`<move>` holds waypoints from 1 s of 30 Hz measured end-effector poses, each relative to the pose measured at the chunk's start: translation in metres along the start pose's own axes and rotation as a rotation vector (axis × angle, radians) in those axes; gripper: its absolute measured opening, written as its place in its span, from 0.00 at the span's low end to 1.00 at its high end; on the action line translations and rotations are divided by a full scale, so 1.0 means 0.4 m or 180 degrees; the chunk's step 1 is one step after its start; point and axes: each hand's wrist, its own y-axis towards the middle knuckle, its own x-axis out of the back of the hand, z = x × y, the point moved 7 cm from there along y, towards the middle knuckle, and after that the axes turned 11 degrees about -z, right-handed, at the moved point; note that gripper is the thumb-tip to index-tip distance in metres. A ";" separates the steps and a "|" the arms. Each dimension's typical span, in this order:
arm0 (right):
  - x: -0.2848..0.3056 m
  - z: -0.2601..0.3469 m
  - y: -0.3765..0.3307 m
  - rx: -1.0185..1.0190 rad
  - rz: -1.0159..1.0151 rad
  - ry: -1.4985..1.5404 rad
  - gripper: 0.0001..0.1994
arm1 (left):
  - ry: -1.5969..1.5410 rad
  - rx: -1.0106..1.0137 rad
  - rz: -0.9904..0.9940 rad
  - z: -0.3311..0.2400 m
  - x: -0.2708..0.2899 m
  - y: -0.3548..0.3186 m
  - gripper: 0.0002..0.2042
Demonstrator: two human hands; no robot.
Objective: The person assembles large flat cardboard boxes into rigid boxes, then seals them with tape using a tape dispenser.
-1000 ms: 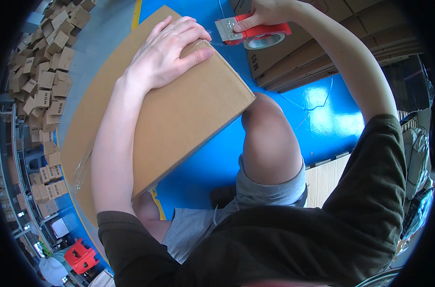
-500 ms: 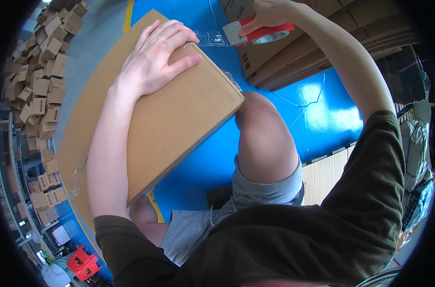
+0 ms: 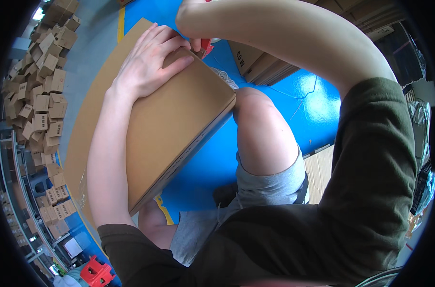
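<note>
A large brown cardboard box (image 3: pixel 179 119) stands tilted in front of me, one corner against my knee. Across its top lies my left hand (image 3: pixel 148 62), thumb on the cardboard and fingers bent over the far edge, gripping it. At that far edge is my right hand (image 3: pixel 191 21), its wrist bent down and most of its fingers hidden behind my left hand and the box. Red parts of a tape dispenser (image 3: pixel 207 47) show beside it, held in that hand. Clear tape (image 3: pixel 82 184) glints on the box's left side.
Flattened cartons (image 3: pixel 260 60) lean in a stack beyond the box on the blue floor (image 3: pixel 318 100). To the far left are a heap of small cartons (image 3: pixel 47 100) and metal racks (image 3: pixel 18 162). A red plastic stool (image 3: pixel 96 272) stands at lower left.
My right hand has swung left and inward with the tape dispenser, from out beside the box to its far edge. My left hand keeps its place on the box, which has tipped slightly.
</note>
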 end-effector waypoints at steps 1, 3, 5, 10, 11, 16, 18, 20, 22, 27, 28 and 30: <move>0.021 0.021 -0.009 0.0199 -0.0176 -0.0311 0.22 | -0.0048 -0.0058 -0.0107 0.000 0.007 -0.008 0.17; -0.042 0.068 -0.004 0.0036 -0.0341 -0.2035 0.23 | -0.0136 0.0031 -0.0061 -0.002 0.001 -0.031 0.16; -0.215 0.005 0.041 -0.0305 -0.0136 -0.0723 0.27 | -0.0223 0.0080 -0.0064 0.008 -0.009 -0.005 0.16; -0.385 -0.063 -0.085 -0.1127 -0.0368 0.1750 0.29 | -0.0015 0.0300 0.0842 -0.007 -0.041 0.072 0.17; -0.409 -0.078 -0.135 -0.1485 -0.0612 0.2522 0.32 | 0.0122 0.0773 0.1482 0.005 -0.067 0.080 0.18; -0.530 0.002 -0.360 -0.2651 -0.1144 0.5019 0.34 | 0.0579 0.1564 0.3447 -0.067 -0.127 0.087 0.23; -0.631 0.057 -0.457 -0.3050 -0.1295 0.5440 0.30 | 0.0279 0.1807 0.4343 -0.105 -0.191 0.076 0.32; -0.740 0.128 -0.537 -0.3353 -0.1327 0.6012 0.28 | 0.0213 0.1695 0.4801 -0.112 -0.269 0.080 0.38; -0.782 0.183 -0.583 -0.3387 -0.1530 0.6447 0.27 | 0.0173 0.1664 0.4727 -0.091 -0.317 0.086 0.44; -0.765 0.181 -0.630 -0.3559 -0.2010 0.6923 0.29 | -0.2758 0.2839 0.2479 -0.066 -0.262 0.139 0.44; -0.764 0.163 -0.642 -0.3675 -0.2338 0.7001 0.30 | -0.2532 0.2301 0.2045 -0.068 -0.214 0.173 0.39; -0.762 0.128 -0.662 -0.3672 -0.2940 0.7121 0.28 | -0.1728 0.1801 0.1134 -0.001 -0.101 0.199 0.32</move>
